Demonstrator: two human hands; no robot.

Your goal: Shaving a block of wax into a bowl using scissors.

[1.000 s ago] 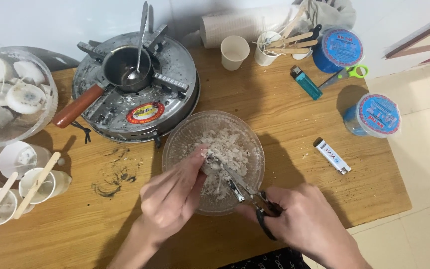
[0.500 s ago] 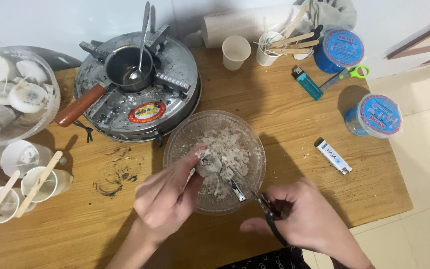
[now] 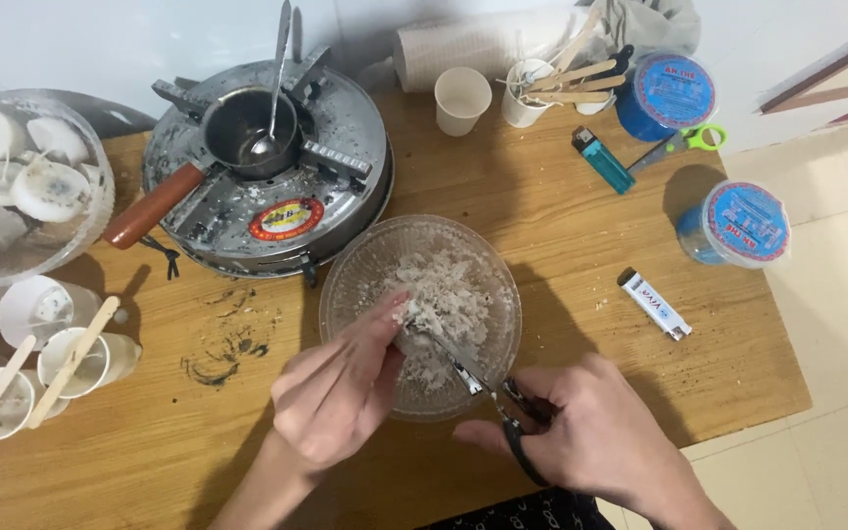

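Head view: a wooden table (image 3: pixel 581 255) from above, both hands busy over a glass bowl (image 3: pixel 355 280) near its front edge.
Bowl: clear, patterned, holding a heap of pale shredded flakes (image 3: pixel 444 299) (wax, by the look of it, though I can't be sure).
Left hand (image 3: pixel 336 393): curled over the bowl's near rim, fingertips pinched on a clump of the flakes.
Right hand (image 3: pixel 596 432): closed around the dark handles of a pair of scissors (image 3: pixel 478 383), just off the bowl's front right edge.
Scissors: blades reach up and left into the heap, tips right beside the left fingertips; whether the blades are parted I cannot tell.
Behind the bowl: a round metal stove (image 3: pixel 345 186), touching distance from the rim, with a small pot (image 3: pixel 242 128) on top, a spoon (image 3: pixel 275 88) standing in it, red handle pointing left.
Far left: a second glass bowl (image 3: pixel 90 211) of white discs, and paper cups with wooden sticks (image 3: pixel 71 358).
Back right: a paper cup (image 3: pixel 461 98), a blue lighter (image 3: pixel 603 159), green-handled scissors (image 3: pixel 684 144), two blue-lidded tubs (image 3: pixel 674 93).
Right of the bowl: a white lighter (image 3: pixel 655 304), well apart.
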